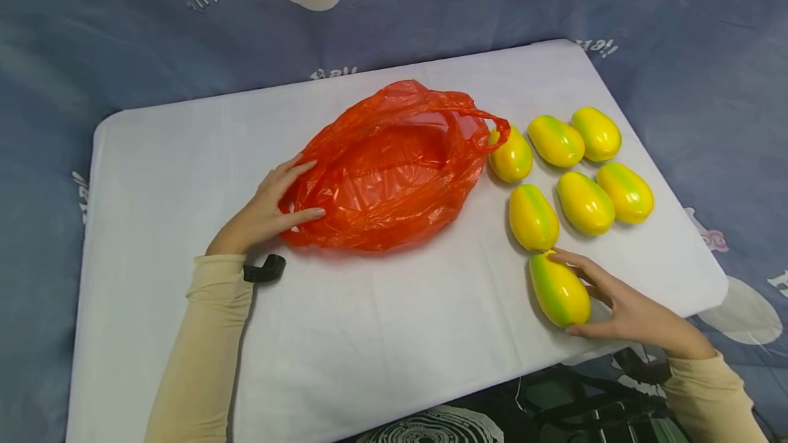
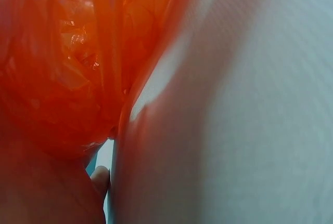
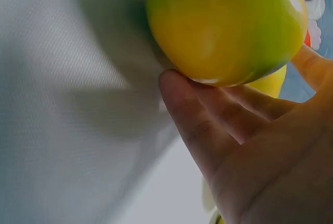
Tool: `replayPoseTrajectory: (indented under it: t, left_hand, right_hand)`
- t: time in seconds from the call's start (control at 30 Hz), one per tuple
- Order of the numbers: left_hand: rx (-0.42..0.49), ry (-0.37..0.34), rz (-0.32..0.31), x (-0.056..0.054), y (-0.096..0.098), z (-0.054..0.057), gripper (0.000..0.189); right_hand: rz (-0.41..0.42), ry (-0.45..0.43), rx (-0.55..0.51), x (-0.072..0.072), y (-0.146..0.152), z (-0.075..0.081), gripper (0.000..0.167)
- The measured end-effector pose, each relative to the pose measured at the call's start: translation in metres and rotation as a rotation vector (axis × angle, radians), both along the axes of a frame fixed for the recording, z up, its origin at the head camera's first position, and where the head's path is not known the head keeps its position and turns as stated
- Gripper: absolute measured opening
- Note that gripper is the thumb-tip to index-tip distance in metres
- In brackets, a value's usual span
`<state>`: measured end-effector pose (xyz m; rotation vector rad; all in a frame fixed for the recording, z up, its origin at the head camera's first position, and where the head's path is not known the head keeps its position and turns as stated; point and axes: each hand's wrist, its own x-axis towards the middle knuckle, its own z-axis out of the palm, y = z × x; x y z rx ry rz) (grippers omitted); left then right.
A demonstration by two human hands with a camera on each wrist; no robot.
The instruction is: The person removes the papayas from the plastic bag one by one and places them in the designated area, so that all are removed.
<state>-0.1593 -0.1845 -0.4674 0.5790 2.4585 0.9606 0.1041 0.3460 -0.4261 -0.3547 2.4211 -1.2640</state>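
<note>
A red plastic bag lies on the white table with its mouth spread wide and one handle loop reaching right. My left hand rests on the bag's left rim, fingers and thumb fairly straight and apart. Close up in the left wrist view, the bag covers much of that hand. At the table's near right, my right hand holds a glossy yellow-green mango between its fingers and thumb. The same mango appears against the fingers in the right wrist view. Another mango sits just beyond it.
Several more mangoes lie in loose rows on the right side of the table. One mango sits partly under the bag's handle loop. A patterned blue cloth hangs behind the table and along its sides.
</note>
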Motion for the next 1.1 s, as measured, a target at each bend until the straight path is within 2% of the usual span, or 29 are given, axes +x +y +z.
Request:
replayPoseTrajectory:
  t: [0.23,0.5,0.77,1.1]
  left_hand:
    - [0.007,0.009,0.0,0.0,-0.001,-0.0023,0.089]
    - [0.022,0.018,-0.003,-0.0005,-0.0012,-0.0032,0.09]
    - [0.022,0.006,0.001,-0.0004,-0.0005,-0.005,0.09]
    - [0.036,-0.01,0.012,0.0004,-0.0011,-0.0051,0.089]
  right_hand:
    - [-0.026,-0.041,0.032,-0.0012,0.0047,-0.0017,0.101]
    - [-0.031,-0.016,0.066,-0.0008,0.0053,-0.0006,0.101]
    - [0.015,0.034,0.048,-0.0012,0.004,0.0005,0.098]
    - [0.003,0.031,0.058,-0.0018,0.0069,-0.0024,0.098]
